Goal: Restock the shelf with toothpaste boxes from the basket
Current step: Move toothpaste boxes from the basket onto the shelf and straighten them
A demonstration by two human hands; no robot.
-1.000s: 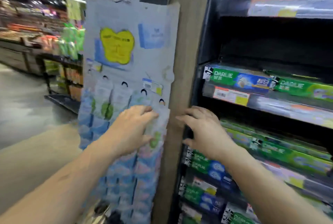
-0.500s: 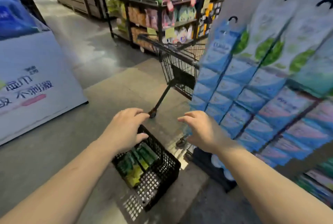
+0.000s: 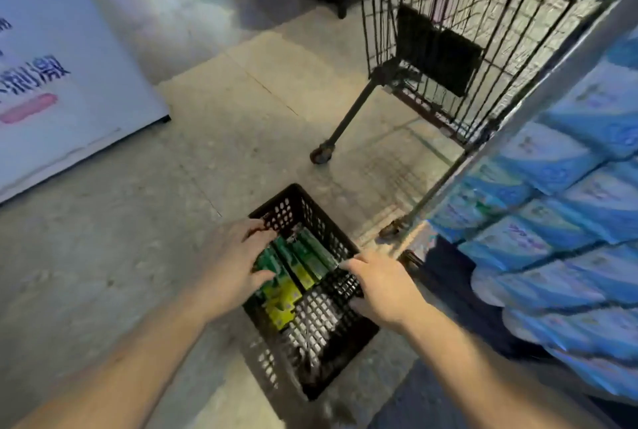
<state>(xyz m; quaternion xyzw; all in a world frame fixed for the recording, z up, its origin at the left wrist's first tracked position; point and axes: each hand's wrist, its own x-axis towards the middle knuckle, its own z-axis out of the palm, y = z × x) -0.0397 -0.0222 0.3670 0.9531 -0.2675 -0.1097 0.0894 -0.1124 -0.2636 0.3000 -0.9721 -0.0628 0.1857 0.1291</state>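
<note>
**Reaching into the basket for more stock**

A grey shop floor fills the frame, with a black basket (image 3: 312, 318) at lower centre. Green and yellow toothpaste boxes (image 3: 293, 270) lie inside it, several left to shelve; the shelf is out of view. The left hand (image 3: 234, 266) spreads loosely over the boxes, gripping none clearly. The right hand (image 3: 383, 287) rests open-fingered at the rim. A wire cart (image 3: 448, 49) stands upper right, and blue packs (image 3: 559, 221) crowd the right edge.
</note>
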